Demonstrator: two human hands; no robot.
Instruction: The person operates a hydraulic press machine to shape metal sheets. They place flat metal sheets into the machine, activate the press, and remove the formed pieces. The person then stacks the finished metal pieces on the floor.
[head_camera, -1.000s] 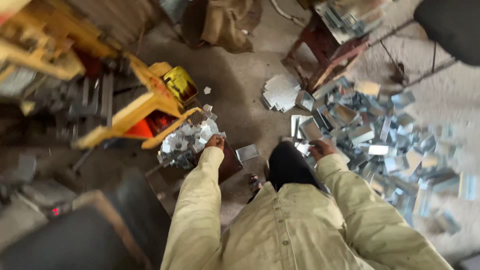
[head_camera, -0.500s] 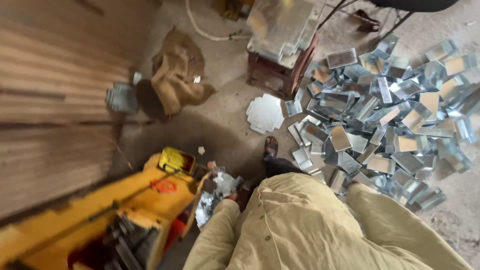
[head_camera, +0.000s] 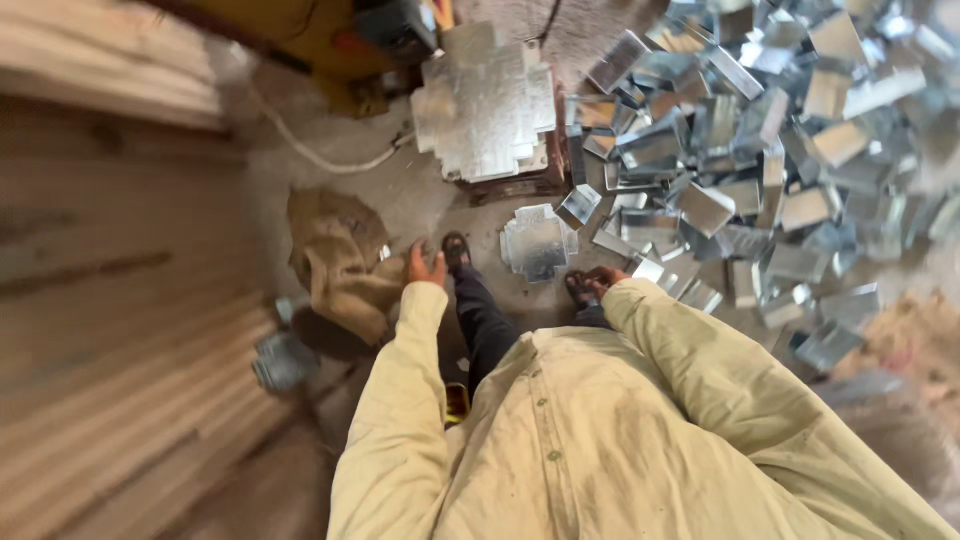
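The left hand (head_camera: 424, 266) hangs with loosely spread fingers, holding nothing, just above a crumpled brown sack (head_camera: 340, 265) on the floor, while the right hand (head_camera: 600, 281) is mostly hidden by its cream sleeve, so I cannot tell whether it grips anything. Between the two hands lies a small stack of cross-shaped galvanised sheet blanks (head_camera: 537, 242), flat, shiny and grey, probably stacked there to stay within reach. Beyond it, a bigger stack (head_camera: 487, 100) rests on a low stand, and a heap of folded metal boxes (head_camera: 760, 150) spreads to its right.
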